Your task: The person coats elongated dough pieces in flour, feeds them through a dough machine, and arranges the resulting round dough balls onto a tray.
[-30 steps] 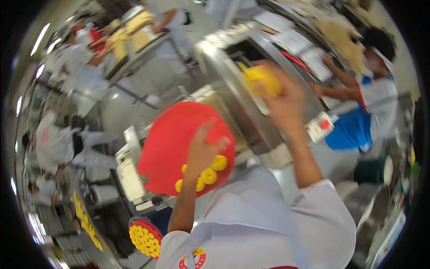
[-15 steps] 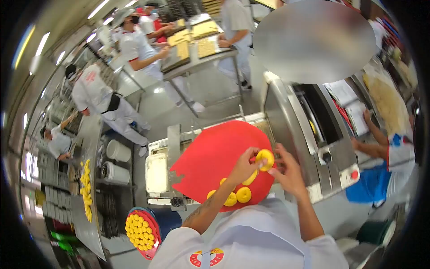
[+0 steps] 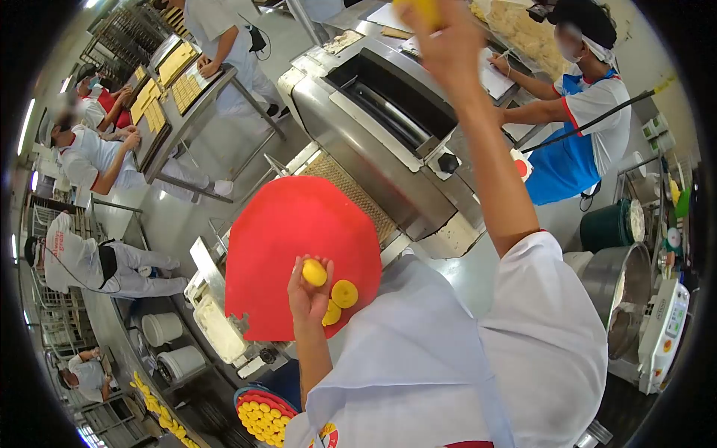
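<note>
Your left hand (image 3: 308, 295) is turned palm up over the red sheet (image 3: 295, 224), its fingers half closed around a yellow lump (image 3: 314, 273). Your right hand (image 3: 453, 56) is raised to the upper edge of the view, its grip bent on a yellow piece (image 3: 422, 13), partly cut off. Two yellow rolls (image 3: 344, 294) lie on the sheet, near the left hand.

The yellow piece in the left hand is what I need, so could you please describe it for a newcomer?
Find the big red sheet in front of the apron. Over its lower part is the person's left hand. The yellow piece is held in that hand's fingers, whereas the two yellow rounds beside it lie on the sheet.
</note>
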Available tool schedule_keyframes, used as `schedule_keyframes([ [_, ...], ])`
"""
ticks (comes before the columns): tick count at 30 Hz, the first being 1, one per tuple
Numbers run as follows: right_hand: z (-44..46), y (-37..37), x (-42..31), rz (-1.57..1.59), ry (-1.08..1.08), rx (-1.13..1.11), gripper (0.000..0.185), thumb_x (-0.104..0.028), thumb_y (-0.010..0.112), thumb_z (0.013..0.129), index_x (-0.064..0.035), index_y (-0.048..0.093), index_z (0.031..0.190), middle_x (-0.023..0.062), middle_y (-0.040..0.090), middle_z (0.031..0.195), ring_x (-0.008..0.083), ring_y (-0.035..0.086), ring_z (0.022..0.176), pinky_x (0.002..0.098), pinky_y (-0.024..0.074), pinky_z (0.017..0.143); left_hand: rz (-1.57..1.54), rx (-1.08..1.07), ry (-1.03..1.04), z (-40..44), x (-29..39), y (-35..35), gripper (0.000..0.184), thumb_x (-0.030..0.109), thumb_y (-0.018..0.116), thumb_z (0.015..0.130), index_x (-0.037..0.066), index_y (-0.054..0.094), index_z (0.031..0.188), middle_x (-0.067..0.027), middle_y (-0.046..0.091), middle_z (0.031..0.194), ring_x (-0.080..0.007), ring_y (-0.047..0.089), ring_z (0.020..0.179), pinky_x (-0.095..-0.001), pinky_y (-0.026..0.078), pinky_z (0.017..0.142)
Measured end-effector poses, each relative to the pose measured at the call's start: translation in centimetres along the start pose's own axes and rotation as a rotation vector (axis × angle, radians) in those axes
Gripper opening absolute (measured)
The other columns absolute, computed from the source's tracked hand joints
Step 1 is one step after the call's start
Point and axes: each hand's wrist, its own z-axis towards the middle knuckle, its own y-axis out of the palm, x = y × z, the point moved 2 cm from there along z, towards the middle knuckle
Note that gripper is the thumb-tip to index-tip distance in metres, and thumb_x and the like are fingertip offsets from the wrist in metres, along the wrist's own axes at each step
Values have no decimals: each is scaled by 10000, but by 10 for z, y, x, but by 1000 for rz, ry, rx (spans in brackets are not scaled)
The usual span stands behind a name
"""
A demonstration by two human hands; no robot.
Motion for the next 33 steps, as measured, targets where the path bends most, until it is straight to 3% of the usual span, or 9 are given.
schedule_keyframes([
  [2, -43, 40, 37, -354, -235, -234, 563, -395, 746, 846, -46, 622, 1269, 226, 580, 1293, 311, 597, 1116, 366, 473, 961, 151, -130, 125, -1, -9, 40, 303, 276, 536, 1019, 20, 577, 1176, -158, 618, 1126, -308, 585, 1138, -437, 431, 1104],
  [6, -149, 28, -22, 271, 2, -647, 548, -345, 753, 838, -65, 620, 1291, 212, 559, 1329, 337, 572, 1178, 392, 455, 1003, 413, -162, 403, 13, -25, 117, 465, 321, 526, 1025, 44, 452, 1391, -103, 550, 1247, -268, 542, 1208, -444, 404, 1118],
  [9, -171, 9, -50, 359, 103, -945, 506, -292, 751, 847, -57, 632, 1280, 190, 646, 1226, 290, 636, 1104, 387, 492, 957, -31, -532, 26, 10, -22, 146, 611, 362, 578, 993, 70, 362, 1485, -105, 493, 1374, -276, 438, 1339, -442, 336, 1154],
  [15, -78, -23, 21, 126, 35, -198, 363, -206, 666, 919, -80, 660, 1260, 182, 654, 1235, 195, 657, 1057, 339, 527, 882, 2208, -183, 708, -25, 0, 55, 709, 382, 756, 825, 80, 494, 1411, -192, 372, 1509, -355, 220, 1477, -557, 167, 1190],
  [18, -121, 2, 86, -543, -382, -329, 334, -254, 686, 895, -87, 692, 1184, 144, 645, 1259, 309, 669, 995, 332, 529, 830, 2277, -371, 536, -12, -18, -26, 558, 327, 838, 718, 65, 646, 1171, -179, 392, 1483, -422, 218, 1461, -614, 131, 1183],
  [23, -188, 12, -9, 171, 171, -570, 330, -264, 691, 907, -96, 697, 1191, 103, 667, 1172, 187, 647, 935, 292, 504, 793, 1921, -435, 41, -12, -24, -22, 318, 187, 739, 822, 35, 637, 1082, -126, 638, 1051, -303, 576, 1181, -443, 419, 1071],
  [27, -297, 58, -15, 360, 360, -951, 376, -304, 690, 918, -79, 676, 1219, 114, 680, 1155, 183, 658, 965, 298, 516, 803, 934, -59, 735, -30, 20, -33, 289, 172, 652, 918, 39, 605, 1171, -80, 641, 1148, -188, 628, 1018, -358, 517, 855],
  [29, -349, 90, -41, 113, 54, -1091, 564, -463, 675, 894, -50, 631, 1275, 194, 589, 1303, 331, 527, 1239, 417, 428, 1029, 156, 52, 717, -63, 76, -44, 208, 92, 612, 907, 37, 633, 1107, -92, 638, 1133, -178, 616, 956, -313, 516, 813],
  [33, -400, 115, -91, 14, -227, -1250, 551, -418, 743, 821, -31, 608, 1190, 157, 583, 1217, 332, 484, 1225, 510, 382, 1016, 328, 49, 783, -108, 119, -128, 215, 104, 623, 853, 48, 634, 1060, -131, 587, 1189, -267, 581, 1097, -403, 480, 952],
])
